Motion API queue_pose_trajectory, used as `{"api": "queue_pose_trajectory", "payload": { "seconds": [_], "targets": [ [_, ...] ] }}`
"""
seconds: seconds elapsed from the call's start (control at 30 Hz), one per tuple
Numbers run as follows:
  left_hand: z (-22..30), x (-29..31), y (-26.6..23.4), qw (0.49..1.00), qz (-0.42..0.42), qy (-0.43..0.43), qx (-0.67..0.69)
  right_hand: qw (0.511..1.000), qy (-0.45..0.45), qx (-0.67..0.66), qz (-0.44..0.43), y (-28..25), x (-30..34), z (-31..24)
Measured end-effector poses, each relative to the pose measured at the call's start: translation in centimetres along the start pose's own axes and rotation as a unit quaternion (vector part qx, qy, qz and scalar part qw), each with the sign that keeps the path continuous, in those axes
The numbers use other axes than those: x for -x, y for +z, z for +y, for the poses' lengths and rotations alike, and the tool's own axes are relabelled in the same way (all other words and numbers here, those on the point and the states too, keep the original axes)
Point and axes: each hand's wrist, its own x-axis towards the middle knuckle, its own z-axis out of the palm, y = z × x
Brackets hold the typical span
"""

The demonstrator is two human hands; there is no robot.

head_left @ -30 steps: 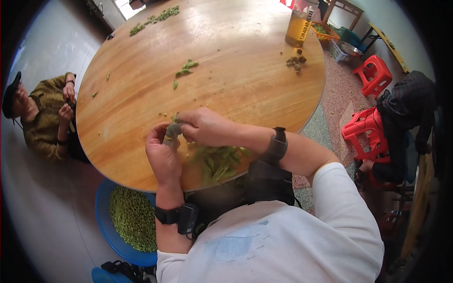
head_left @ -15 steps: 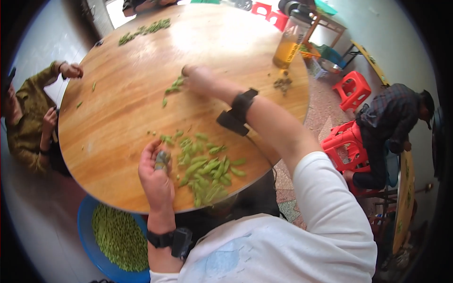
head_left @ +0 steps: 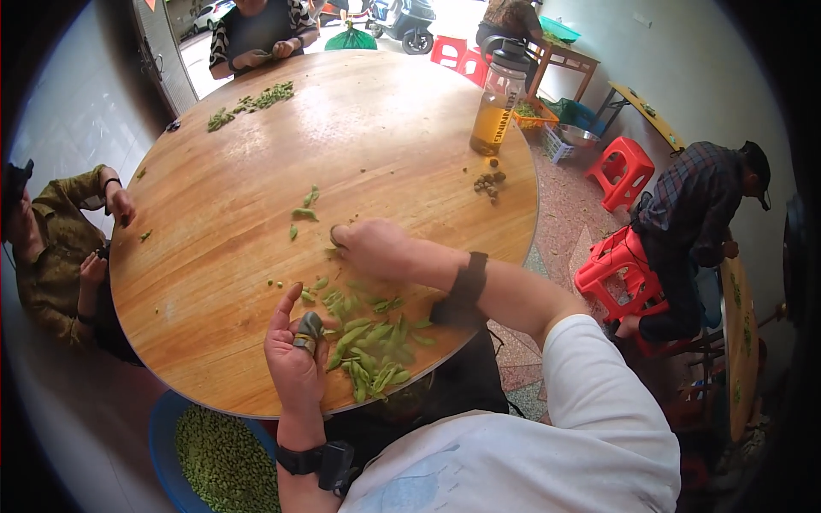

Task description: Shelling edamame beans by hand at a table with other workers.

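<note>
A pile of green bean pods (head_left: 370, 349) lies at the near edge of the round wooden table (head_left: 205, 299). Left of it, my left hand (head_left: 295, 363) is raised palm up with the index finger stretched out. A greyish wrap covers its thumb, and I see nothing held. Just beyond the pile, my right hand (head_left: 376, 248) bends its fingers down onto the tabletop, slightly blurred. A bit of green shows under its fingertips, but what they hold is hidden. A few loose pods (head_left: 304, 213) lie farther out. Below the table edge stands a blue basin (head_left: 160, 445) of shelled beans (head_left: 224, 457).
A bottle of yellow drink (head_left: 492, 115) stands at the far right of the table, near small brown bits (head_left: 489, 184). More pods (head_left: 256, 104) lie at the far side. People sit at the left (head_left: 64, 214) and far edge (head_left: 263, 38). Red stools (head_left: 620, 171) stand on the right.
My right hand has drawn back from the farther loose pods toward the near pile. My left index finger has straightened. The view has shifted, showing more of the person at the far edge.
</note>
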Motion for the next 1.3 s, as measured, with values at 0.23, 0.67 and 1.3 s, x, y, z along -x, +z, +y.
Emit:
{"api": "queue_pose_trajectory", "payload": {
  "seconds": [0.23,0.67,1.3],
  "targets": [
    [0.1,0.1,1.5,0.998,0.053,0.009,-0.024,0.931,-0.030,-0.361,0.057,-0.1,1.3,-2.1],
    [-1.8,-0.5,-2.0,0.988,0.101,0.050,0.108,0.913,-0.091,-0.397,0.040,0.1,3.8,-6.4],
    [-0.8,-0.6,-0.7,0.990,0.049,0.003,0.130,0.643,0.092,-0.714,-0.262,-0.3,4.1,-5.7]
  ]
}}
